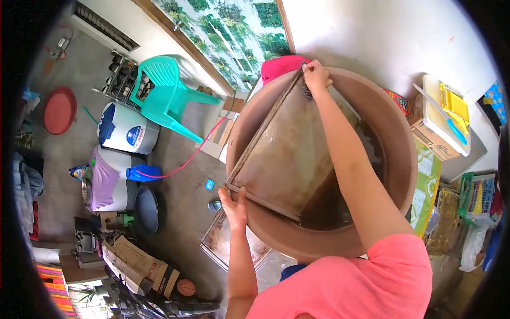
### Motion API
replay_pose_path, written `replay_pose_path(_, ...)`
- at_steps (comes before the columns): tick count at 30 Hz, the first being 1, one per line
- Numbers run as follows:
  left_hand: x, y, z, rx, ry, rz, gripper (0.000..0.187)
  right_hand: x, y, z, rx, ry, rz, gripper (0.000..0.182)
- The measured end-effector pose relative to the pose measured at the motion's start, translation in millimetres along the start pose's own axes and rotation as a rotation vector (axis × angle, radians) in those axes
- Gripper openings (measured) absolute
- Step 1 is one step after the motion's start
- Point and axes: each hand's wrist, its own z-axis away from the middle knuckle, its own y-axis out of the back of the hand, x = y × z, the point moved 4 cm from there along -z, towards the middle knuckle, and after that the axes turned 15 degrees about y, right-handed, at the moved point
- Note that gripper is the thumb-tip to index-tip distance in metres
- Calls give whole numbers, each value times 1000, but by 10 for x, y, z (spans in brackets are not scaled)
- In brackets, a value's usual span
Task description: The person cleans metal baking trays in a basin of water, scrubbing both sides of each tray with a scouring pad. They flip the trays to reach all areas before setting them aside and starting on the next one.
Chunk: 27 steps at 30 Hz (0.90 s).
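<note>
A large flat metal tray (287,143) with a raised rim, stained brown, leans inside a big round brown tub (401,159). Dark water (340,204) lies in the tub, and the tray's lower right part dips into it. My left hand (234,207) grips the tray's near left corner, thumb up against the rim. At the far corner, my right hand (317,77) is closed on a dark, crumpled scrubber (306,87) pressed to the tray's edge. Its fingers are partly hidden behind the hand.
A second stained tray (218,239) lies on the floor below the tub. A green plastic chair (164,87) stands at upper left. To the right, a knife (443,111) rests on a white lid above a cardboard box (430,135). A pink hose (186,162) crosses the floor.
</note>
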Motion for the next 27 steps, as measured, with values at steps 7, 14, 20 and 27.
replay_pose_path(7,51,-21,13,-38,104,135,36,-450,100,1093,-176,31,-128,14)
replay_pose_path(14,42,-28,-1,-21,42,153,34,-64,13,142,-44,-82,-97,10)
replay_pose_path(20,81,-27,11,-38,66,176,33,-507,12,946,-122,99,-115,12)
replay_pose_path(27,-25,-47,-14,-89,139,269,33,-216,117,60,112,124,146,18)
